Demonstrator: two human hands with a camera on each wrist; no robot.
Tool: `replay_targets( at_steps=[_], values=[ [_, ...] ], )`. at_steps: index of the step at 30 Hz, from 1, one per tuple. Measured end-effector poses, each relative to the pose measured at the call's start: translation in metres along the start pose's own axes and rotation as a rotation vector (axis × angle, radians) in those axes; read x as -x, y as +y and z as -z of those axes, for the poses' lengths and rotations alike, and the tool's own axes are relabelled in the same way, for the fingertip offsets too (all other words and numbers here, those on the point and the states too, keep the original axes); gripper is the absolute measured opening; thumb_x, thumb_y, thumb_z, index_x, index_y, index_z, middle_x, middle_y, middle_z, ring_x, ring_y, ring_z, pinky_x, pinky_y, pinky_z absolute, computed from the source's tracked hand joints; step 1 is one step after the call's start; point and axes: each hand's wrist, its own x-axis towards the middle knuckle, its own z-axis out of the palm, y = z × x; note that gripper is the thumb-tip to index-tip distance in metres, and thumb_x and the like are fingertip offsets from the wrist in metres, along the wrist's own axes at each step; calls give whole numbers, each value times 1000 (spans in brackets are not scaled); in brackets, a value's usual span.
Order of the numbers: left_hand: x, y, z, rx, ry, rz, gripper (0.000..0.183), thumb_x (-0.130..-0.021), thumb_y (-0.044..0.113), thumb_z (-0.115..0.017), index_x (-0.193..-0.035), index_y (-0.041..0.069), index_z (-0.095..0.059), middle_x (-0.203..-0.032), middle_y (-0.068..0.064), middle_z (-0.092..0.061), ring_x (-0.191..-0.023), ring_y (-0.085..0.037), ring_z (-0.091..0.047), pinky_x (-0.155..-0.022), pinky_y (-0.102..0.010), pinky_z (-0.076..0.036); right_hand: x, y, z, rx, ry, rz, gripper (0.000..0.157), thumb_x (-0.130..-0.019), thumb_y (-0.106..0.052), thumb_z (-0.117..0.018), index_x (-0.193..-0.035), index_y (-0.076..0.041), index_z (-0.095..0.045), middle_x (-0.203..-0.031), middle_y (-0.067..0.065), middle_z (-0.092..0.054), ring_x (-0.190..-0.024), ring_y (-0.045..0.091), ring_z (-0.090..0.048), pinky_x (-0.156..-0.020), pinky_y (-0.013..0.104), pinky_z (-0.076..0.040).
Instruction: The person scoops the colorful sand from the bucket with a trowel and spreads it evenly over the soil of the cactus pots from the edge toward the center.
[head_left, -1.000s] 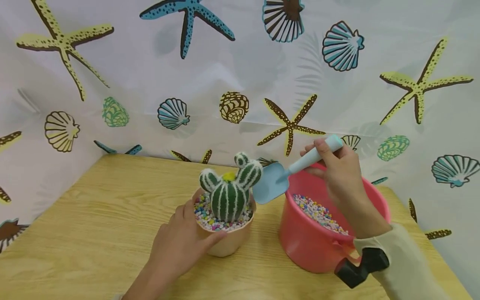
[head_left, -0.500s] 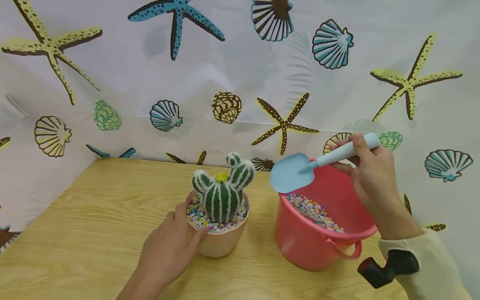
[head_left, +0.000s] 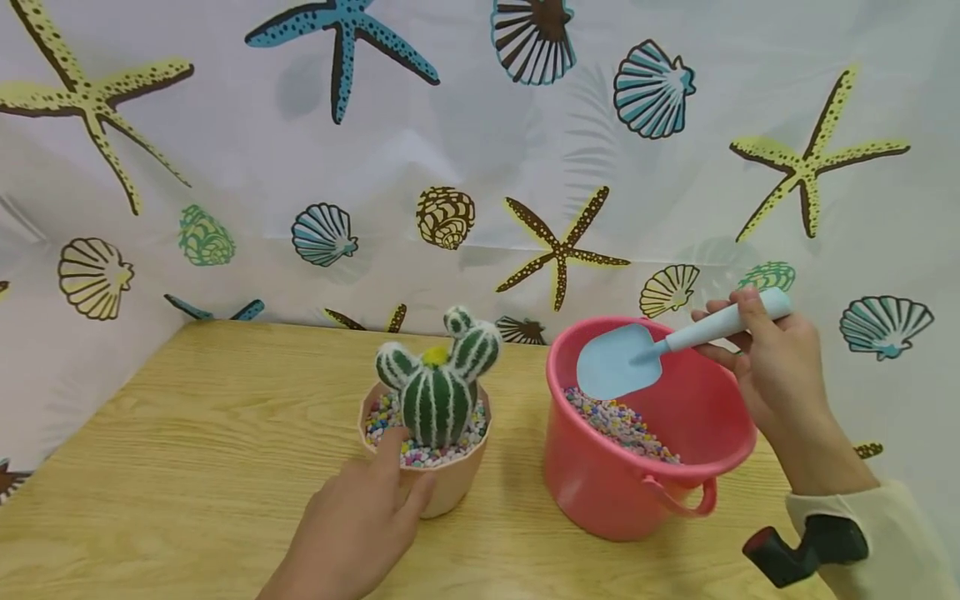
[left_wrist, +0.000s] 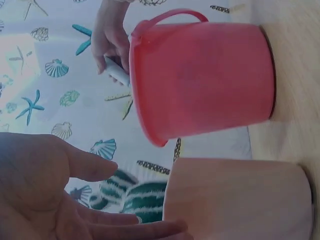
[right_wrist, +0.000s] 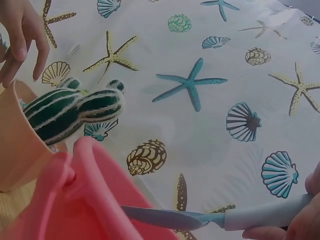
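My right hand (head_left: 783, 367) grips the pale handle of a light blue hand trowel (head_left: 618, 362), whose blade hangs over the red bucket (head_left: 600, 492). No pebbles show on the blade. Small multicoloured pebbles (head_left: 622, 429) lie inside the bucket. To its left stands a peach flowerpot (head_left: 450, 487) with a green and white cactus (head_left: 437, 404) set in similar pebbles. Beside that pot's near left side is my left hand (head_left: 356, 512), its fingers fairly straight and spread from the thumb; the index finger overlaps the rim in the head view. The left wrist view shows its palm (left_wrist: 35, 185) holding nothing.
Both containers stand on a light wooden table (head_left: 225, 433). Behind it hangs a white cloth (head_left: 480, 125) printed with starfish and shells. The bucket's handle (head_left: 686, 500) hangs down at the front. A black device (head_left: 806, 550) is strapped on the right wrist.
My right hand has carried the trowel rightward, from beside the cactus to over the bucket. My left hand has loosened from the pot's side and its fingers have straightened.
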Motion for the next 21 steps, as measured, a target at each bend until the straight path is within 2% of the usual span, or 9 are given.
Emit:
replay_targets(
  at_steps=[2, 6, 7, 9, 11, 13, 14, 17, 21],
  values=[
    [2, 4, -5, 21, 14, -39, 48, -97, 31, -54, -133, 2, -43, -64, -5, -60, -58, -20, -60, -52, -39, -46, -2, 4, 4, 31, 10, -11, 44, -85, -37, -65, -114, -9, -48, -101, 3, -60, -87, 11, -69, -70, 29, -58],
    [3, 15, -18, 58, 87, -198, 30, -96, 20, -55, -120, 3, -47, -51, 4, -45, -45, -11, -45, -45, -30, -37, -6, 13, 12, 111, 35, -29, 35, -89, -35, -61, -110, -10, -50, -95, -2, -63, -85, 8, -68, -70, 24, -57],
    [2, 18, -22, 70, 108, -245, 28, -94, 18, -57, -117, 4, -48, -56, 3, -50, -48, -11, -49, -47, -31, -40, -6, 15, 15, 142, 43, -40, 32, -90, -35, -60, -109, -11, -50, -94, -3, -64, -85, 7, -67, -70, 22, -57],
    [-1, 25, -29, 90, 107, -302, 31, -94, 20, -58, -119, 4, -47, -71, -4, -63, -62, -16, -62, -57, -35, -50, -8, 18, 19, 199, 63, -70, 26, -93, -35, -58, -108, -14, -51, -94, -5, -63, -85, 6, -65, -70, 20, -56],
    [-4, 32, -33, 123, 48, -316, 40, -95, 27, -57, -125, 3, -44, -99, -14, -68, -85, -26, -67, -74, -44, -53, -9, 21, 22, 275, 80, -101, 21, -94, -35, -56, -107, -19, -51, -96, -7, -61, -86, 6, -62, -69, 17, -56],
    [-6, 40, -36, 166, -26, -308, 53, -96, 34, -55, -135, 3, -38, -128, -20, -57, -111, -33, -60, -92, -52, -48, -12, 25, 24, 326, 88, -112, 18, -95, -34, -55, -106, -20, -52, -97, -7, -59, -85, 5, -62, -69, 16, -55],
    [-7, 43, -36, 184, -71, -292, 59, -96, 38, -54, -139, 2, -35, -135, -20, -52, -119, -34, -56, -97, -54, -44, -13, 26, 25, 345, 89, -110, 16, -95, -33, -55, -105, -20, -52, -96, -8, -59, -84, 5, -62, -69, 16, -55],
    [-12, 53, -38, 238, -128, -260, 70, -96, 48, -50, -146, 4, -28, -146, -18, -41, -132, -33, -44, -105, -54, -38, -18, 30, 25, 395, 87, -91, 14, -95, -31, -56, -103, -19, -53, -92, -11, -59, -82, 3, -62, -68, 16, -55],
    [-21, 60, -42, 298, -82, -261, 79, -93, 56, -49, -149, 7, -23, -150, -17, -35, -137, -31, -37, -108, -51, -36, -21, 33, 23, 455, 65, -65, 12, -96, -28, -57, -101, -18, -54, -90, -13, -58, -81, 2, -61, -68, 16, -55]
  ],
)
